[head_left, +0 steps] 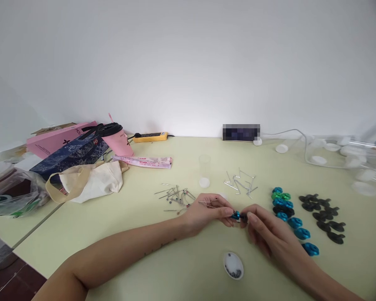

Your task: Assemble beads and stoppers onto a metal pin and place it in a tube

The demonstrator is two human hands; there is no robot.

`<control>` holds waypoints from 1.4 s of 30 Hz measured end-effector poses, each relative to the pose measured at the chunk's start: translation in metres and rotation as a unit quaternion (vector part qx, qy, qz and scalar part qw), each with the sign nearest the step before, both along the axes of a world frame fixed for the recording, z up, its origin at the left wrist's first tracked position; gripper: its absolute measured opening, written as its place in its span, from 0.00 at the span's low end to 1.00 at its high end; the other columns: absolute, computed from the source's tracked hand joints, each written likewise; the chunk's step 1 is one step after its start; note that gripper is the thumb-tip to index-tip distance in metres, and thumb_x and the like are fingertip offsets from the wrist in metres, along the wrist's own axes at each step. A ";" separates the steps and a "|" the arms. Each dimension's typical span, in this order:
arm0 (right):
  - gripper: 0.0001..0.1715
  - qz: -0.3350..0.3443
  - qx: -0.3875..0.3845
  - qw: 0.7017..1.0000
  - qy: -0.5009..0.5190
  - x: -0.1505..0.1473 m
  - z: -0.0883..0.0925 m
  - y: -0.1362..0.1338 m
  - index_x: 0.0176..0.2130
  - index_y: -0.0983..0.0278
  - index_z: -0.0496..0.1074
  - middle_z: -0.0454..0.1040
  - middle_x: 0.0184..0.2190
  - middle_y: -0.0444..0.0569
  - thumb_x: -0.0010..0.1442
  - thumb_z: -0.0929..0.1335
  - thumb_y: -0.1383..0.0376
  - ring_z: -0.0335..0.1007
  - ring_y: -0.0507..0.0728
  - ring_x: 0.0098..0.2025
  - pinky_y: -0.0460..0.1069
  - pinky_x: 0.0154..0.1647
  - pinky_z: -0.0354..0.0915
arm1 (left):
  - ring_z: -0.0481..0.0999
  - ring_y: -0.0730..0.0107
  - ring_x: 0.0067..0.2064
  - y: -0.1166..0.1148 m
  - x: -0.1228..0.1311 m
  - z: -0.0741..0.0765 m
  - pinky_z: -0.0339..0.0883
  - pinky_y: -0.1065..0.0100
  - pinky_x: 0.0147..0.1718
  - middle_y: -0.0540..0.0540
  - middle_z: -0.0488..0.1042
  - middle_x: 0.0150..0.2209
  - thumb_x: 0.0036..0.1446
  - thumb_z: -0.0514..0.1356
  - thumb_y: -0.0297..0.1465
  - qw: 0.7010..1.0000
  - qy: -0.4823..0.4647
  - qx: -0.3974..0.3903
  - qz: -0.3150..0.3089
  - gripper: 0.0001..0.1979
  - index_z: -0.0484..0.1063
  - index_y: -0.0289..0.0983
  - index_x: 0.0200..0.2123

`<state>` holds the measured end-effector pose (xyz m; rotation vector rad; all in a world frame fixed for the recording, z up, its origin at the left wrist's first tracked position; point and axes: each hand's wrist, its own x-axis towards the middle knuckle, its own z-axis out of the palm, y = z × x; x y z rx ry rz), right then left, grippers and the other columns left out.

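Note:
In front of me my left hand [211,214] pinches a small shiny blue metal part [235,215] between thumb and fingers. A thin metal rod [207,204] also lies along that hand's fingers. My right hand [266,228] is closed at the blue part's right end, its fingertips on a small dark piece [244,217] that touches it; its exact shape is partly covered. Below the hands lies a white oval dish [233,261] with tiny dark screw-like bits. Beyond my left hand are several thin rods [175,194] with coloured tips.
Several L-shaped hex keys [238,186] lie beyond my hands, beside a clear tube [204,169]. To the right are rows of blue parts [301,233] and black winged pieces [329,215]. A pink cup [119,142], cloth bag [95,182] and yellow power strip [151,137] stand left.

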<state>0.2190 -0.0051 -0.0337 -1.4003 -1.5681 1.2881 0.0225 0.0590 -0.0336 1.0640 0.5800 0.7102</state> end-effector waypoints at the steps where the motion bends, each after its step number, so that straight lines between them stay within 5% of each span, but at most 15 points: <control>1: 0.21 0.002 0.000 1.000 -0.005 0.000 0.000 0.000 0.33 0.61 0.63 0.62 0.21 0.39 0.67 0.57 0.50 0.53 0.49 0.21 0.45 0.21 0.49 | 0.76 0.72 0.28 0.000 0.000 0.000 0.70 0.70 0.33 0.45 0.76 0.29 0.47 0.70 0.36 1.000 0.001 0.002 0.000 0.15 0.74 0.30 0.33; 20: 0.12 -0.008 0.018 1.000 -0.019 0.003 -0.009 0.001 0.42 0.59 0.62 0.61 0.19 0.38 0.65 0.61 0.53 0.53 0.49 0.20 0.45 0.20 0.49 | 0.76 0.72 0.27 0.001 0.000 -0.001 0.70 0.70 0.32 0.45 0.76 0.28 0.46 0.70 0.36 1.000 -0.009 -0.004 0.001 0.15 0.74 0.30 0.32; 42: 0.20 -0.020 0.001 1.000 0.017 0.001 -0.003 0.000 0.47 0.60 0.66 0.62 0.20 0.40 0.67 0.57 0.50 0.56 0.50 0.21 0.45 0.20 0.51 | 0.76 0.72 0.28 0.001 0.001 -0.001 0.71 0.70 0.32 0.45 0.76 0.28 0.46 0.70 0.36 1.000 -0.013 -0.003 0.003 0.15 0.74 0.30 0.32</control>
